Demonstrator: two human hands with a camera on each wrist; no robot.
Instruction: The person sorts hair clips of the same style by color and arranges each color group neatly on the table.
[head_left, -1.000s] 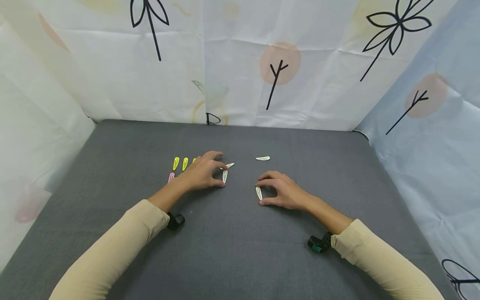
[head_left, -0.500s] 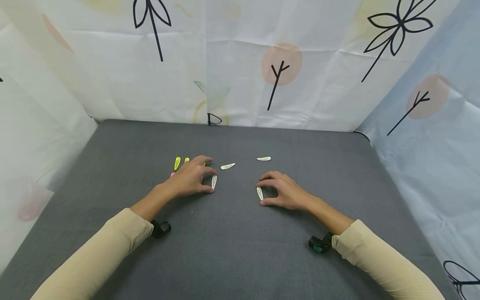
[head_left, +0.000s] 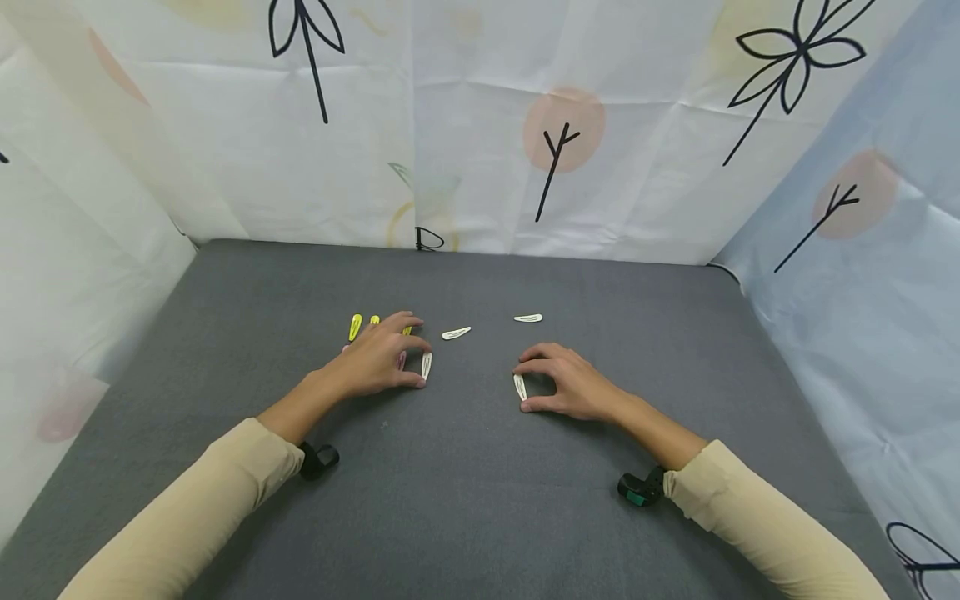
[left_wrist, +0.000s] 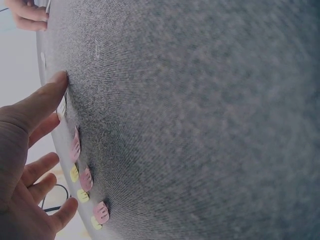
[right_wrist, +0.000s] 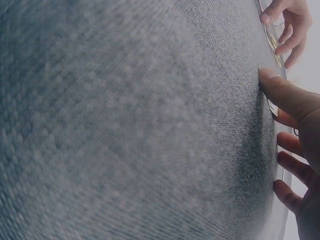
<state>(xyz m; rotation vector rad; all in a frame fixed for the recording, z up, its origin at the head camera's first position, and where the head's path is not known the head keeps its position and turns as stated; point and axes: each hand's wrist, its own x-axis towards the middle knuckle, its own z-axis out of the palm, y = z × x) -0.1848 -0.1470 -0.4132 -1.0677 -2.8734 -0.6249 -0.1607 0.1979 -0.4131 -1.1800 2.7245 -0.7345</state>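
Observation:
My left hand (head_left: 378, 357) pinches a white snap hair clip (head_left: 427, 365) lengthwise between thumb and index finger, close over the grey table. To the right, my right hand (head_left: 561, 382) holds another white snap hair clip (head_left: 520, 387) by its two ends in the same way. Pink hair clips (left_wrist: 101, 213) and yellow hair clips (left_wrist: 83, 195) lie in two rows beside the left hand, which covers part of them in the head view. Beyond the hands lie two more white clips, one slanted (head_left: 456, 332) and one farther right (head_left: 528, 317).
The grey cloth-covered table (head_left: 465, 500) stretches toward me and to both sides. White printed fabric (head_left: 480, 150) hangs along its back and sides. Each wrist wears a black camera mount (head_left: 640, 489).
My left hand has drawn left and slightly toward me with its white clip, away from the slanted white clip, and now stands beside the pink and yellow ones. The right hand stays put.

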